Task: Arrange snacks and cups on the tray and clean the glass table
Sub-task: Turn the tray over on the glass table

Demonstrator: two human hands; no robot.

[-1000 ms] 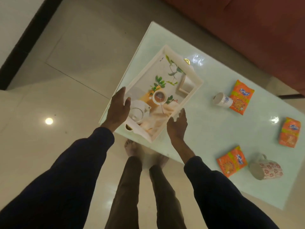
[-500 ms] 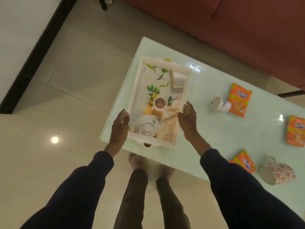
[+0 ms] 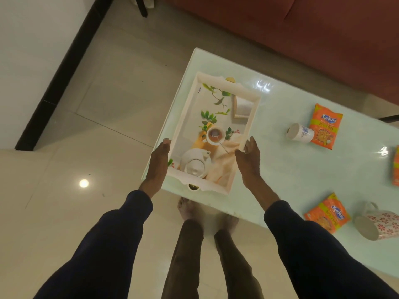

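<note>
Zero items loaded: tray (image 3: 187, 113) on table (image 3: 280, 169), left hand (image 3: 158, 167) and right hand (image 3: 248, 162) straight-fingered at its sides, packets (image 3: 325, 127) and cups (image 3: 299, 133) outside, wiping undone.

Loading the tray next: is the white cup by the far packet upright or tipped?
Tipped. The white cup lies on its side on the glass table, its open mouth facing the tray.
</note>
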